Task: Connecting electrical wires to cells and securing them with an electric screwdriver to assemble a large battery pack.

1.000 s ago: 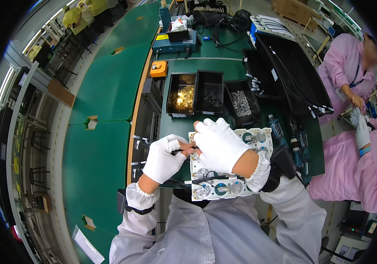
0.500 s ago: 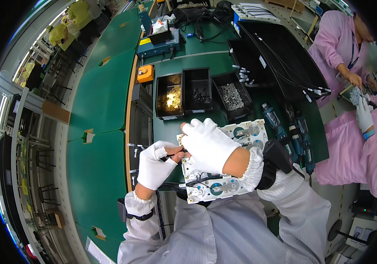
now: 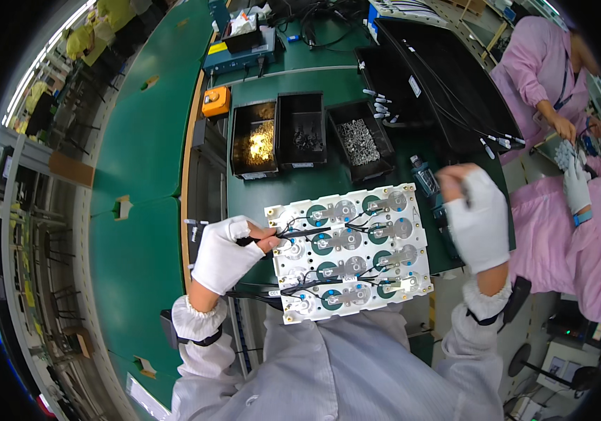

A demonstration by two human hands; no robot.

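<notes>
A white perforated plate (image 3: 300, 259) lies in front of me. It carries rows of clear round parts, green discs, brass studs and black wires. At its upper left edge my left hand (image 3: 229, 254), in a white fingerless glove, pinches a black cable (image 3: 307, 232) between thumb and finger. The cable runs onto the plate toward its middle. My right hand (image 3: 481, 223), gloved the same way, is raised to the right of the plate, over the power screwdrivers. Its fingers are bent and smeared by motion; whether anything is in them cannot be made out. One teal power screwdriver (image 3: 424, 175) shows beside it.
Behind the plate stand black bins with brass parts (image 3: 261, 144), small dark parts (image 3: 307, 140) and silver screws (image 3: 359, 142). A long black tray (image 3: 448, 98) with cables is at the far right. An orange box (image 3: 215, 102) sits left. At right works a person in pink (image 3: 535, 63).
My right hand has left the plate and swung right toward the power screwdrivers, uncovering the plate's top. My left hand still pinches the black cable. The whole view has shifted slightly.
</notes>
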